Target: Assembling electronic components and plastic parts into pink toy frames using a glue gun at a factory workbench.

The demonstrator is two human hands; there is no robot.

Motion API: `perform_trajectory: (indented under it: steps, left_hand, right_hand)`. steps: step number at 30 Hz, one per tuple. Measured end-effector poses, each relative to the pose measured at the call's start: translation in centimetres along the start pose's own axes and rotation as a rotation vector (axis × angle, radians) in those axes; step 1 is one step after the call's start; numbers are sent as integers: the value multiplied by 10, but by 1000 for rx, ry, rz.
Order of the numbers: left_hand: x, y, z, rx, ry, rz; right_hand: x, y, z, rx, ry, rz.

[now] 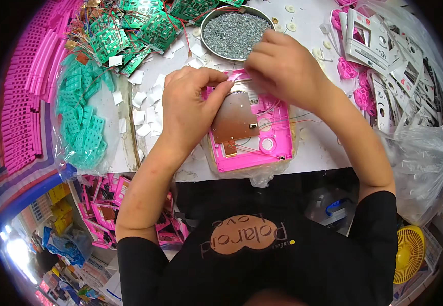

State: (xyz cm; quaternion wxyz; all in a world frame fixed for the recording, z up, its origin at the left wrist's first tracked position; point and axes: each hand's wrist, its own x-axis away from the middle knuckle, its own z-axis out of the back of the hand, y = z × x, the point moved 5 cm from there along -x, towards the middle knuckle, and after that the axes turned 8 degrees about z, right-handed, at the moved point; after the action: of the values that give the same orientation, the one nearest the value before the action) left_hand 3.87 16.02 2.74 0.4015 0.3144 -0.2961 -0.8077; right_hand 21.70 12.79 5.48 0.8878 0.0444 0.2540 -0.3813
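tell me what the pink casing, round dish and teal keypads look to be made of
Pink casing: apparently moulded plastic, smooth, with thin walls and rings in one even colour. Round dish: probably metal, going by its thin, shiny rim. Teal keypads: perhaps silicone rubber, semi-matte, with small raised buttons; soft plastic is possible.

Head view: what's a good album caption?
Left hand and right hand over a pink plastic casing with a circuit board, near a dish of screws.
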Motion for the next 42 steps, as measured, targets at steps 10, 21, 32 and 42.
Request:
perform_trajectory:
  steps: [10,21,32,42]
  left_hand:
    - [-20,28,-16,-310,-228,-354]
    - [-28,54,-39,-540,-504,-660]
    - [-30,46,-40,-456,-534,-674]
    - [-22,56,-50,-643,-577,-703]
  right_hand:
    - [19,-52,3,-94,-300,-36]
    - [52,-63,7,-127,-24,-307]
    - [51,-58,7,-186,-2,-361]
    - [49,-59,8,-158,-29,-359]
